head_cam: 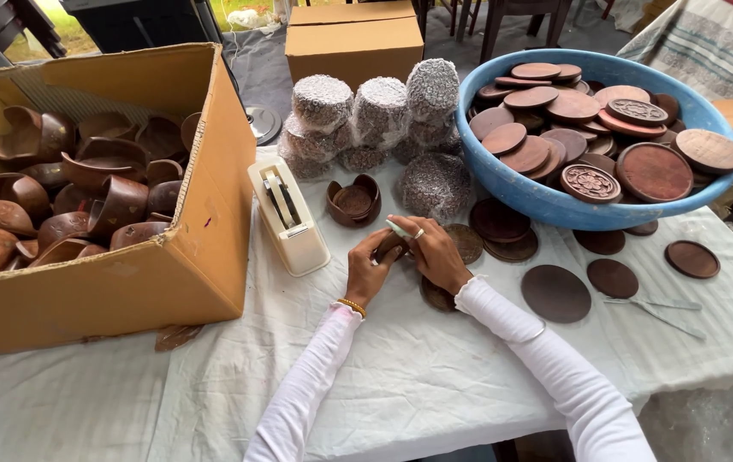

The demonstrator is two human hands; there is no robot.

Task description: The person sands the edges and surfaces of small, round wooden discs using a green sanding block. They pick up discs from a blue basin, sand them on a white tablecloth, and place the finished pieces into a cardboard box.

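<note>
The small brown wooden piece (390, 246) sits on the white tablecloth (400, 376) straight ahead of you, pinched between both hands. Your left hand (369, 272) is closed around its near side, and your right hand (435, 252) curls over the top, also holding a pale green strip (399, 228) in its fingers. Just under your right wrist lies a dark wooden disc (436, 296); I judge a sideways pull could drag it, or the loose discs (554, 293) to your right, across the cloth. The tape dispenser (287, 214) stands close on your left, near enough for an elbow to knock. Beyond it, the cardboard box (169, 257) of wooden bowls overhangs the table edge and could tip if nudged. Farther back, the blue basin (537, 201) is heaped with discs that might slide off.
</note>
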